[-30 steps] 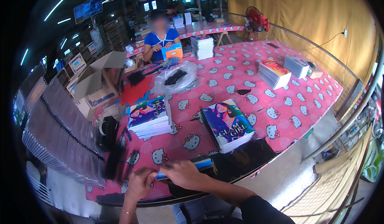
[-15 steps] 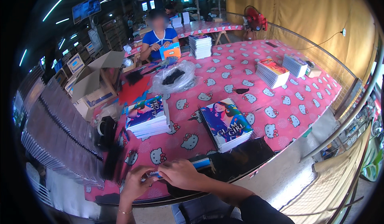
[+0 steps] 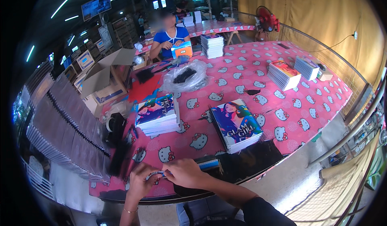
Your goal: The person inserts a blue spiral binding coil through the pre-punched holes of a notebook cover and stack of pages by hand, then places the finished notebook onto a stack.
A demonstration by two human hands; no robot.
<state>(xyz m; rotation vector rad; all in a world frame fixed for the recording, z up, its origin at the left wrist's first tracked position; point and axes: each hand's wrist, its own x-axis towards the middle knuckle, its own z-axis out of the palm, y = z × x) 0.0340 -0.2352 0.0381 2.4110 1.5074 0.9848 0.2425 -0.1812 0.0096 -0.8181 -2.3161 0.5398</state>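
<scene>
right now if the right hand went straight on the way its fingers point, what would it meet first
Probably the left hand, just beyond the thin blue-and-white piece between the two hands, though depth is hard to judge.

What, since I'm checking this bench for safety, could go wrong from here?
The blue-and-white piece, partly hidden between the left hand and right hand, might slip and, so near the edge of the pink table, fall. The tall notebook piles at left could topple if bumped.

Ceiling tubes (image 3: 62, 5) glow in dimness, the edges fisheye-bent.
</scene>
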